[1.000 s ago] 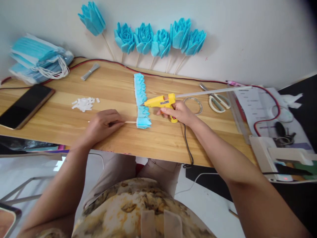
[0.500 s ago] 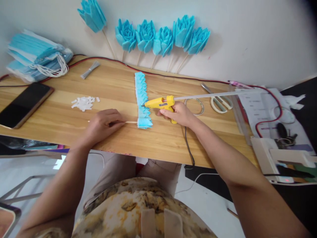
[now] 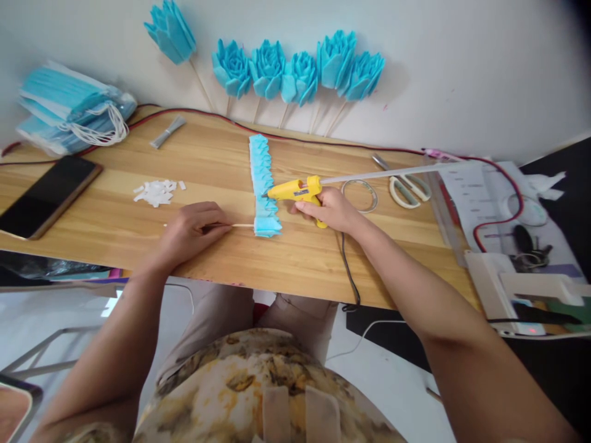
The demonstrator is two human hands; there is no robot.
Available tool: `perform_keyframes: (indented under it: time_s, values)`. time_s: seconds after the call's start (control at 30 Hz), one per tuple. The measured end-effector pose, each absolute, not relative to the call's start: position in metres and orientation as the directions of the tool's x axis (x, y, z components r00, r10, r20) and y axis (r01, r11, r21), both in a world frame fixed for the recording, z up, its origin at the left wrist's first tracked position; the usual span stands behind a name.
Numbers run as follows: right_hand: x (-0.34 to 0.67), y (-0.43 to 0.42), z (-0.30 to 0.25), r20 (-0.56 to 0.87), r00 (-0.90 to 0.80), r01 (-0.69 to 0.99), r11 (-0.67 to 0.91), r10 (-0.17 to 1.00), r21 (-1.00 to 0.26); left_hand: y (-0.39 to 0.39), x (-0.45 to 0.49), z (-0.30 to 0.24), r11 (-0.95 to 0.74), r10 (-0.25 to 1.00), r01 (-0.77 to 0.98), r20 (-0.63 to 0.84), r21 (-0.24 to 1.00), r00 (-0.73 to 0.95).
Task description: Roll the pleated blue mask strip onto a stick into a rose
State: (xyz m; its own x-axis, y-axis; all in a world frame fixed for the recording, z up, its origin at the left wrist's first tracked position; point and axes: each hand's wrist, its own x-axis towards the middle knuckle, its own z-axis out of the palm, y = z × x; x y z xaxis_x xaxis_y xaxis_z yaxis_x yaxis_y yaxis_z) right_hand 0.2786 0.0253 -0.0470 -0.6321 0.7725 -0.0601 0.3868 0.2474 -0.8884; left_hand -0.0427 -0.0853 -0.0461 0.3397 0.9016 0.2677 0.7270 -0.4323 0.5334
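My right hand (image 3: 333, 210) grips a yellow glue gun (image 3: 295, 189) with a long glue stick out of its back. Its nozzle touches the right edge of a pleated blue strip (image 3: 262, 178) that lies lengthwise on the wooden table (image 3: 207, 154). My left hand (image 3: 191, 229) is closed on a thin wooden stick (image 3: 242, 226). The stick's far end lies under the strip's near end, which is rolled around it.
Several finished blue flowers (image 3: 286, 71) on sticks lean against the wall. A pile of blue face masks (image 3: 69, 107) and a phone (image 3: 48, 194) lie at left, white scraps (image 3: 156, 192) near my left hand. Scissors (image 3: 406, 184), a tape ring (image 3: 360, 195) and a ruler lie at right.
Almost nothing has changed. The glue gun's nozzle stays at the strip's right edge, and my left hand keeps its hold on the stick.
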Motion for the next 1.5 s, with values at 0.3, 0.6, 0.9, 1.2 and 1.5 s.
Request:
perform_keyframes:
  time_s: [0.3,0.6,0.9,1.2,1.5]
  values:
    - [0.2842,0.029,-0.0448,-0.066,-0.655,0.26,0.143,0.752,-0.955,-0.0858,-0.0426,-0.0462,-0.43,0.903,0.715,0.273,0.551,0.333]
    - [0.2841,0.027,-0.0482,-0.056,-0.676,0.382,0.284,0.735,-0.88,-0.0861,-0.0425,-0.0467,-0.444,0.896,0.719,0.279,0.535,0.345]
    - [0.2815,0.0256,-0.0464,-0.038,-0.673,0.39,0.311,0.739,-0.867,-0.086,-0.0439,-0.0505,-0.484,0.874,0.702,0.323,0.523,0.362]
    - [0.282,0.0279,-0.0509,-0.02,-0.675,0.384,0.328,0.738,-0.863,-0.0854,-0.0432,-0.0506,-0.491,0.869,0.693,0.346,0.527,0.352]
    - [0.2841,0.029,-0.0477,-0.032,-0.691,0.275,0.222,0.722,-0.935,-0.0863,-0.0425,-0.0476,-0.484,0.874,0.698,0.335,0.528,0.353]
